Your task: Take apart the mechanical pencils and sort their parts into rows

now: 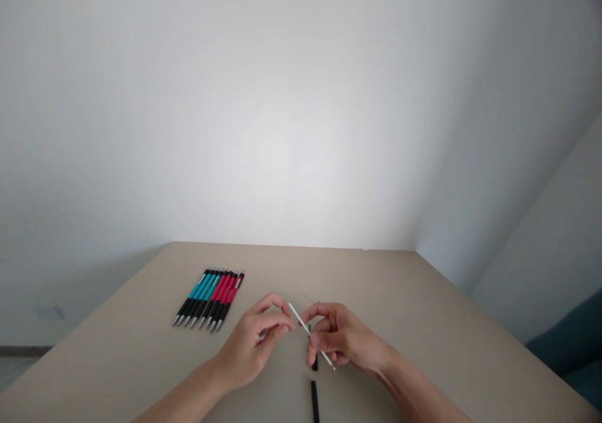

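A: What is held in the right hand [343, 335]?

B: A thin white stick [303, 324]. It is pinched between the thumb and fingers and held at a slant over the table [376, 279]. Its upper end is pointed toward the left hand [251, 348]; its lower end is left showing past the right thumb.

A: And how is the left hand held?

B: With thumb and fingertips close together, only narrowly parted, just beside the stick's upper end. Whether the stick is touched there cannot be told, nor whether something small is gripped.

A: What is seen under the right hand?

B: A black piece [315, 366], partly hidden by the fingers. Nearer, a black rod [315, 401] is seen on the table, cut off by the bottom of the view.

A: And on the left?

B: A row of pens [207, 297] is laid side by side beyond the left hand, teal ones to the left, red to the right. All are fitted with black grips, and their silver tips are turned to the near side.

A: What is found behind?

B: The table is backed by a pale wall [291, 109].
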Demonstrator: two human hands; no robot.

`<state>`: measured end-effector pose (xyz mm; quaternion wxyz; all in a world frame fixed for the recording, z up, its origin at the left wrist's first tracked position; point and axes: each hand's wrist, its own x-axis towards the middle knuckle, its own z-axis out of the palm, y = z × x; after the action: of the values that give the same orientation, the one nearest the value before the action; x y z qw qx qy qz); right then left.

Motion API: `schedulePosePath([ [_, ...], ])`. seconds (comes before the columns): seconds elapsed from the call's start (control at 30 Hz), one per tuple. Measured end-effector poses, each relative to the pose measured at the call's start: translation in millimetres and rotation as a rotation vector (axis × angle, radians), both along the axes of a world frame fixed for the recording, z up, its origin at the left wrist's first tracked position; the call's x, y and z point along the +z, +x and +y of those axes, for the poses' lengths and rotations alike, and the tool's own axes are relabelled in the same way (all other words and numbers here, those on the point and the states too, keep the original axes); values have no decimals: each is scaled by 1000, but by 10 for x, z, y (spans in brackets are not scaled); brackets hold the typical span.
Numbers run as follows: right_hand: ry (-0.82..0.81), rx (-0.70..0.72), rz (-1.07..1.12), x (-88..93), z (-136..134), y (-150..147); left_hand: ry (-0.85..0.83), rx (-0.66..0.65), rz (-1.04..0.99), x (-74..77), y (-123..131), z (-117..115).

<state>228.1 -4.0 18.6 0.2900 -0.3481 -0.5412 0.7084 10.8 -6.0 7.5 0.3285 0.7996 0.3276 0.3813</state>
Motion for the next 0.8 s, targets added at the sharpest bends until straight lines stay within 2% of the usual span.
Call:
schedulePosePath([
  [0.13, 28, -126, -22, 45, 46, 154, -104, 115, -67, -92, -12, 79],
  [0.27, 21, -183, -42, 52, 95, 263, -262, 138, -143, -175, -21, 126],
  [0.4, 35, -122, -50, 79, 122, 328, -274, 132, -111, -198, -33, 134],
  [0.5, 20, -17, -108, 117, 117, 399, -251, 138, -64, -185, -41, 132],
  [0.63, -40, 122, -266, 92, 106, 511, -231, 140, -27, -167, -48, 134],
  [0.8, -151, 172, -528, 11, 96, 538, -221, 149, -20, -152, -47, 130],
])
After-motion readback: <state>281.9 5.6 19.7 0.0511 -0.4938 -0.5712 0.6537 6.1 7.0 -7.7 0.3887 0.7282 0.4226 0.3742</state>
